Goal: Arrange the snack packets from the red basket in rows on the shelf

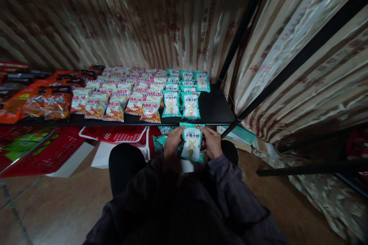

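Between my two hands is a teal-and-white snack bag [191, 143], upright with its printed front facing me, just below the shelf's front edge. My left hand [173, 141] grips its left side and my right hand [212, 141] its right side, both near the top corners. More teal bags [190, 106] stand in two rows on the black shelf [214, 109], with another one [202, 81] at the back right. Beside them on the left are several white-and-orange snack bags [151, 107]. Some teal bags [160, 141] lie lower, behind my left hand, partly hidden.
Orange snack packs [48, 103] fill the shelf's left part. Red plastic baskets [115, 134] sit under the shelf, one holding green packs [27, 143]. Black metal posts [241, 30] rise at the right. Striped, printed sheeting [161, 19] hangs behind. Cardboard pieces [244, 138] lie at lower right.
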Demonstrator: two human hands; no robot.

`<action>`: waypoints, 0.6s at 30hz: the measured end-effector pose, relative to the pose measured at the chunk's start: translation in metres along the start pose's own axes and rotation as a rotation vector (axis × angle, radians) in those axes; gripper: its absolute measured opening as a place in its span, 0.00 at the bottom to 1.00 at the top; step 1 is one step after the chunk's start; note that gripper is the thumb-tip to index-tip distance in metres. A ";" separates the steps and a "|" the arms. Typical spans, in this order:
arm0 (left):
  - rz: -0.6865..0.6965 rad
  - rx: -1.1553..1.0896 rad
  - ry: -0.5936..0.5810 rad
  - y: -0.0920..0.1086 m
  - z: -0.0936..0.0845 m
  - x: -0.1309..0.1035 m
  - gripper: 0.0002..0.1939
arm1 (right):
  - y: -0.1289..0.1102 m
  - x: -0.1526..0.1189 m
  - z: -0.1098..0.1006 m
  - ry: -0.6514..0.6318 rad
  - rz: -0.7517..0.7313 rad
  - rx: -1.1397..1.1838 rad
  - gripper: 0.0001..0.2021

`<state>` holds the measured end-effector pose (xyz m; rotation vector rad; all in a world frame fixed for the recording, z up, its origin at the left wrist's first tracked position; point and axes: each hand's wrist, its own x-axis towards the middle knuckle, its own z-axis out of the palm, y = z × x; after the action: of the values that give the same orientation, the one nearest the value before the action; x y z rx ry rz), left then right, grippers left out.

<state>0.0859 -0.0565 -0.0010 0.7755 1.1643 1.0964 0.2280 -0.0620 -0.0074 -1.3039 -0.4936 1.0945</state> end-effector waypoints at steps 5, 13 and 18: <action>-0.027 -0.007 -0.182 0.000 -0.001 -0.007 0.21 | -0.001 0.013 -0.002 0.059 -0.041 0.043 0.15; -0.005 0.015 -0.251 -0.013 -0.006 -0.027 0.21 | -0.001 0.023 0.003 0.131 -0.050 0.085 0.14; 0.104 0.039 -0.014 -0.025 0.003 -0.043 0.19 | -0.002 0.023 0.010 0.161 -0.039 0.140 0.13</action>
<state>0.0941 -0.1050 -0.0099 0.8806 1.1462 1.1550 0.2303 -0.0371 -0.0094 -1.2419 -0.3152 0.9650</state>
